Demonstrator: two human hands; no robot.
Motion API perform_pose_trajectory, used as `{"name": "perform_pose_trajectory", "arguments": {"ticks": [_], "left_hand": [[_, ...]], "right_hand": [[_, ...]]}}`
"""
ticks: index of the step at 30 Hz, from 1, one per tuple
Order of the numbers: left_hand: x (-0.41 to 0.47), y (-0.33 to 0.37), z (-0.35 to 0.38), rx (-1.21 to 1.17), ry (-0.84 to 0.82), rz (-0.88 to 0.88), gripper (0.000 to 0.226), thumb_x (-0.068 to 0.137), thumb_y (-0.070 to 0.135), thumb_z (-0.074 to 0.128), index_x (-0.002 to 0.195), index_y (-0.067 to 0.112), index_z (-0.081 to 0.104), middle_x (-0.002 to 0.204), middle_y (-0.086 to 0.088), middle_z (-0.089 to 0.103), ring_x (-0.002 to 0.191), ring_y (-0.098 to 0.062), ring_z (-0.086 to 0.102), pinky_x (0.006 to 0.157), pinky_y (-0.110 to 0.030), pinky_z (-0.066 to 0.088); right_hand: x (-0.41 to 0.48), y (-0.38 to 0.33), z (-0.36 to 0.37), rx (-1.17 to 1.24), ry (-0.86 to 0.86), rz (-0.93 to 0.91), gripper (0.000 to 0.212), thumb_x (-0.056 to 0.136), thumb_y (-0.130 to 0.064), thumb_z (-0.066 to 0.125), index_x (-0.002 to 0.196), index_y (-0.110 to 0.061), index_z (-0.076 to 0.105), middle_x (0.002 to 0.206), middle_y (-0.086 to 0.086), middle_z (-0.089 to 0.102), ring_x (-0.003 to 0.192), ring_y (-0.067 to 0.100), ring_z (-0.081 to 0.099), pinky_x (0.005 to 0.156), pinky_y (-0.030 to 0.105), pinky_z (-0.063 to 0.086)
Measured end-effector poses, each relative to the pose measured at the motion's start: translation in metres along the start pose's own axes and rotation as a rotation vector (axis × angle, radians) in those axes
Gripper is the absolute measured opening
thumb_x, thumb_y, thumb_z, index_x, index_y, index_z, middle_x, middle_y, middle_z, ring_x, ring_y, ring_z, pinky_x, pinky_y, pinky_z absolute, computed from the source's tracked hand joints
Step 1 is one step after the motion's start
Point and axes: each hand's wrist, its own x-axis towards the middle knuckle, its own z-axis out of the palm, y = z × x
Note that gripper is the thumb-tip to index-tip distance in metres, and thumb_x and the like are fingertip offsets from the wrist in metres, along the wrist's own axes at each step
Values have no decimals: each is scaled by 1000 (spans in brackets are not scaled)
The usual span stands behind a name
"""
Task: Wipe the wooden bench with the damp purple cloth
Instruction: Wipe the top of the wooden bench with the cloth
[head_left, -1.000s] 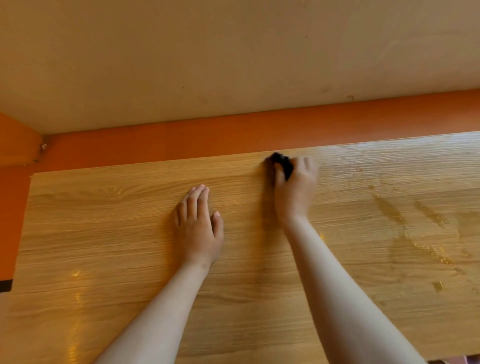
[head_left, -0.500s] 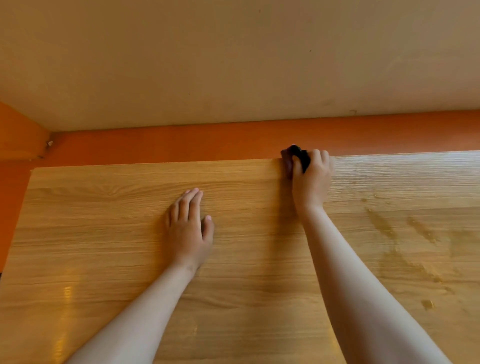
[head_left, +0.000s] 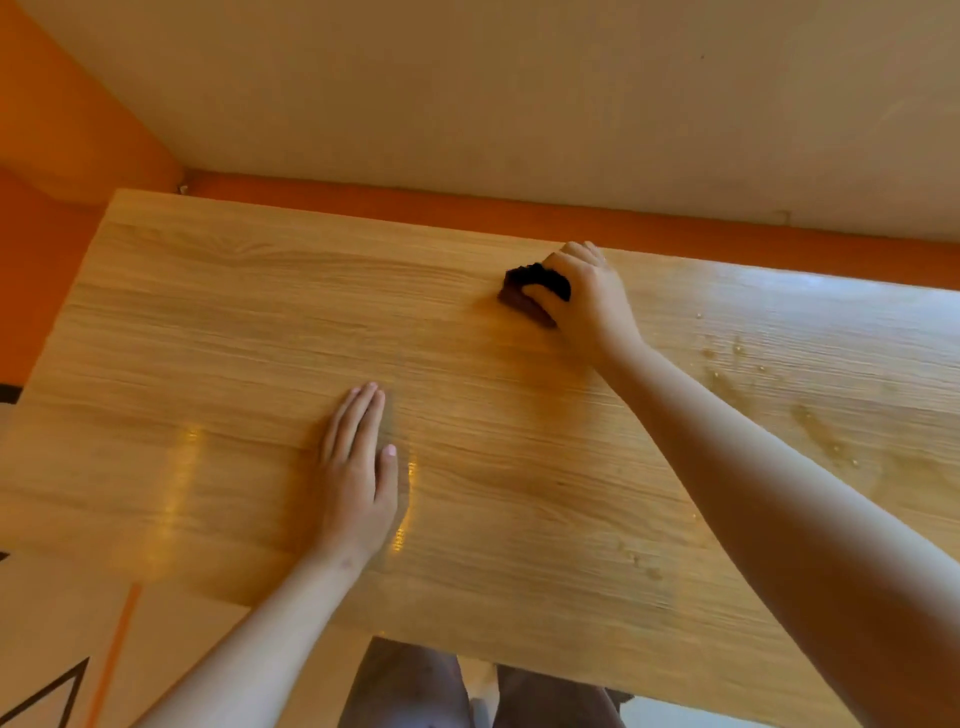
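The wooden bench (head_left: 218, 332) fills most of the view, its light grain running left to right. My right hand (head_left: 587, 296) grips a bunched dark purple cloth (head_left: 524, 299) and presses it onto the bench near the far edge. Most of the cloth is hidden under my fingers. My left hand (head_left: 358, 473) lies flat on the bench nearer to me, fingers straight and together, holding nothing.
An orange strip (head_left: 675, 234) runs along the bench's far edge below a cream wall (head_left: 519, 104). Wet streaks and droplets (head_left: 810, 421) shine on the bench's right part. The bench's near edge (head_left: 571, 670) sits above my legs (head_left: 415, 691); floor shows at lower left.
My right hand with the cloth has come slightly back from the far edge onto the bench. The view has tilted, showing the near edge. My left hand stays flat.
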Motion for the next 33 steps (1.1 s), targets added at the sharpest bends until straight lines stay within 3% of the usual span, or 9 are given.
{"name": "perform_pose_trajectory", "arguments": {"ticks": [7, 11, 15, 18, 22, 28, 33], "left_hand": [[-7, -1, 1, 109, -38, -35, 55, 94, 24, 29, 146, 6, 33, 154, -7, 30, 145, -19, 20, 118, -40, 19], [-8, 0, 3, 132, -30, -36, 56, 93, 24, 29, 146, 6, 34, 154, -7, 31, 144, -20, 21, 117, -42, 20], [-8, -2, 4, 138, -24, -43, 56, 93, 25, 28, 146, 7, 34, 154, -6, 30, 144, -19, 21, 118, -41, 19], [-9, -2, 4, 139, -11, -32, 56, 93, 25, 29, 145, 6, 34, 154, -6, 31, 144, -20, 21, 118, -36, 16], [-9, -2, 4, 123, 5, -31, 57, 92, 25, 29, 145, 6, 35, 154, -7, 32, 143, -21, 23, 118, -37, 17], [-7, -7, 9, 85, 38, -15, 57, 88, 24, 33, 142, 5, 39, 151, -8, 36, 141, -23, 26, 116, -42, 21], [-7, -8, 9, 92, 37, -5, 56, 89, 21, 35, 143, 6, 39, 152, -7, 34, 142, -23, 25, 116, -42, 21]], "right_hand": [[-133, -48, 15, 181, -269, -234, 16, 85, -24, 63, 90, -9, 66, 86, 5, 60, 83, 18, 48, 75, 26, 42], [-159, -48, 7, 144, -308, -311, 22, 88, -27, 58, 91, -8, 66, 86, 5, 60, 81, 18, 48, 74, 25, 42], [-104, -11, -10, -5, -30, -67, 14, 85, -18, 65, 85, -5, 63, 87, 8, 58, 84, 21, 47, 73, 33, 43], [-74, 10, -24, -89, 128, 136, 17, 85, -19, 65, 87, -2, 63, 93, 12, 56, 91, 27, 49, 75, 27, 34], [-101, -5, -17, -103, 135, 163, 17, 84, -19, 67, 84, -2, 63, 88, 10, 53, 86, 25, 48, 72, 26, 32], [-219, -64, 7, -39, 92, 150, 16, 83, -18, 69, 77, -6, 60, 79, 1, 49, 76, 15, 42, 69, 23, 36], [-274, -122, 47, -7, 229, 349, 17, 80, -13, 72, 73, -8, 57, 75, 1, 46, 74, 16, 39, 64, 21, 31]]}}
